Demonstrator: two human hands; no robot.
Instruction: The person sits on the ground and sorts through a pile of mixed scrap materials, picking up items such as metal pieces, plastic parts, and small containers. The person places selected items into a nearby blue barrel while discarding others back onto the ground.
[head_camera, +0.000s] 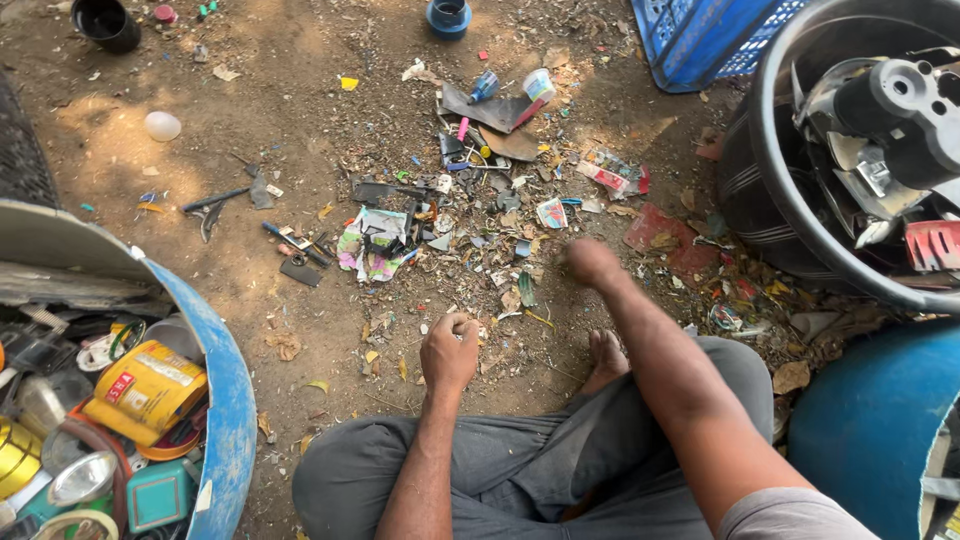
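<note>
I sit on bare dirt with my legs in grey trousers crossed. My left hand (449, 352) is closed in a fist just above the ground near my knee; something small may be inside it, I cannot tell. My right hand (592, 262) reaches forward, fingers curled down onto the litter of small plastic and metal scraps (470, 215) spread in front of me. Nearest to it lie a small printed card (551, 212) and a red flat piece (665, 232). A crumpled colourful wrapper (374, 243) lies left of the pile.
A blue drum (228, 385) full of mixed scrap stands at my left, another blue drum (870, 420) at my right. A black tyre ring with metal parts (860, 150), a blue crate (700, 35), a black pot (105, 22) and a white ball (162, 125) surround the spot.
</note>
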